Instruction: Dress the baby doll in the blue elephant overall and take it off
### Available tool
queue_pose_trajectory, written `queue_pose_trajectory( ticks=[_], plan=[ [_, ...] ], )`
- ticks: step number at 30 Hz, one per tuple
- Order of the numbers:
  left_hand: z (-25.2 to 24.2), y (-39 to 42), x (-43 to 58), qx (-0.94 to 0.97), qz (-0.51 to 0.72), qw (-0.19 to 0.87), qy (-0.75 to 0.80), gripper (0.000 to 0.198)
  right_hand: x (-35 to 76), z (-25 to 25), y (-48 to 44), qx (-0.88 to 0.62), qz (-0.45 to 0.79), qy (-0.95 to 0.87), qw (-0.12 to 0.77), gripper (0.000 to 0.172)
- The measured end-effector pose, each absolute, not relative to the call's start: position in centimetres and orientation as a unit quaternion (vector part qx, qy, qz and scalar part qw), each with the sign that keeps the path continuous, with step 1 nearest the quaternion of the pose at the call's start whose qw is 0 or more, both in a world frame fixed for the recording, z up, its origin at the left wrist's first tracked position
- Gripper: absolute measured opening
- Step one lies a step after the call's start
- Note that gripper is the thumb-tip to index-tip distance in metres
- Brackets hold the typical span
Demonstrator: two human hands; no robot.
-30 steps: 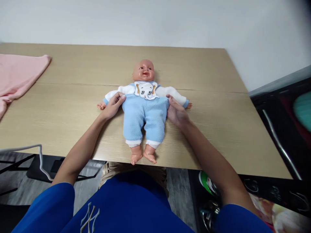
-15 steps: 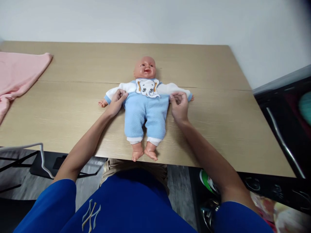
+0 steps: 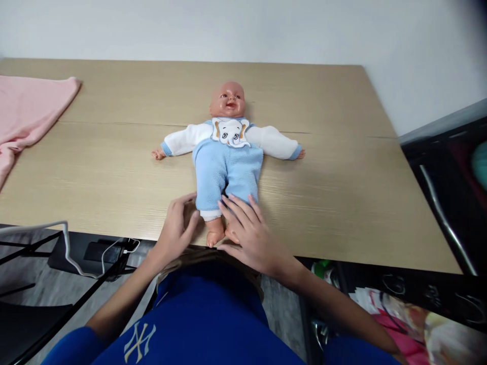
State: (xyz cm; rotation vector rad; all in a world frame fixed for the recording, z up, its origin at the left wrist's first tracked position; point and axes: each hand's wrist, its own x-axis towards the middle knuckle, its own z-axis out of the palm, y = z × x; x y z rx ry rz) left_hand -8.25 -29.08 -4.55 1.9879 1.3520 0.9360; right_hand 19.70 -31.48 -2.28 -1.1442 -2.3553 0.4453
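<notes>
A baby doll [image 3: 228,157] in a light blue fleece suit with white sleeves and an elephant bib lies face up on the wooden table [image 3: 342,203]. Its arms are spread and its feet are at the near edge. My left hand [image 3: 177,228] is beside the doll's leg on the left, at the white cuff, with curved fingers and the thumb apart, touching the fabric's edge. My right hand [image 3: 249,235] lies over the doll's other lower leg and foot, fingers stretched out and spread. Neither hand visibly grips anything.
A pink cloth [image 3: 26,111] lies at the table's far left. A white cable [image 3: 64,243] hangs below the near left edge above a black stand. Dark shelving with coloured items [image 3: 449,167] stands to the right, and a white wall runs behind the table.
Both hands have left the doll's armpits and sleeves and come down to its lower legs at the near table edge. The doll's arms now lie uncovered and spread.
</notes>
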Motion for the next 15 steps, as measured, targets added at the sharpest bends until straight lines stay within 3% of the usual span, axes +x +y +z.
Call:
queue_pose_trajectory(
  ticks=[6,8,11,15],
  plan=[
    [-5.8,-33.1,-9.2,0.789,0.328,0.316,0.412,0.122,18.4,-4.0,-31.9,-0.444,0.114,-0.854,0.245,0.098],
    [-6.3,-32.8,-9.4,0.791,0.338,0.292,0.419,0.117,18.1,-4.3,-31.9,-0.446,0.115,-0.846,0.269,0.094],
    [-6.8,-32.4,-9.6,0.788,0.348,0.265,0.433,0.091,17.7,-4.8,-32.1,-0.461,0.107,-0.824,0.313,0.090],
    [-6.8,-32.5,-9.7,0.795,0.340,0.254,0.433,0.083,17.4,-5.2,-32.8,-0.478,0.087,-0.804,0.342,0.091]
  ],
)
